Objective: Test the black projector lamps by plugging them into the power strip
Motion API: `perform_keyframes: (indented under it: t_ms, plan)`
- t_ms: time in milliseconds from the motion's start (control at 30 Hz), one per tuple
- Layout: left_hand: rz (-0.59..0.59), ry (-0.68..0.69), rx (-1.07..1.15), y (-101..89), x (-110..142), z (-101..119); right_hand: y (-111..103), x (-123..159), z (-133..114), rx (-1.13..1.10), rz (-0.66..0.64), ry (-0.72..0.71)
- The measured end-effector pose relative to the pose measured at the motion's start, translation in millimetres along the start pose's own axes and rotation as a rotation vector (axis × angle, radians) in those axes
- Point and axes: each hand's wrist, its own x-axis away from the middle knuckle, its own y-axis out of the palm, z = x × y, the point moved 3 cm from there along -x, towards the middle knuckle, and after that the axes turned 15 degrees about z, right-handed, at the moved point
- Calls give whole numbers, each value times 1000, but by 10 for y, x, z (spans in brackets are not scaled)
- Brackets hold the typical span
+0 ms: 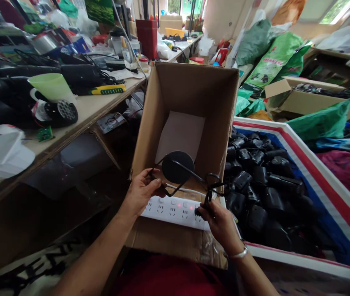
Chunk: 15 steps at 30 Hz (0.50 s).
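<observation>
Right hand (219,224) pinching black plug (198,212) at lit white power strip (171,210); left hand (141,192) curled on black cord (171,191), above cardboard box (190,90)

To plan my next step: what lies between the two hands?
The head view shows a white power strip between the left hand and right hand.

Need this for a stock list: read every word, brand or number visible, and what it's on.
None can be quoted.
Red print on the green sack is too blurred.
Print on the packet under the bench is too small.
The white power strip shows nothing legible.
</observation>
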Motion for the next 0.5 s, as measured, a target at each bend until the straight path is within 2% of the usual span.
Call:
perform_keyframes:
  t_ms: [167, 367, 500]
  plan:
    - [-18, -24, 3, 3, -46, -77, -5, 2, 67, 2, -4, 25]
    - [-32, -7, 10, 15, -85, -155, 97, 151, 4, 67, 19, -203]
    - [-43, 46, 29, 30, -123, -207, 159, 291, 134, 17, 84, -207]
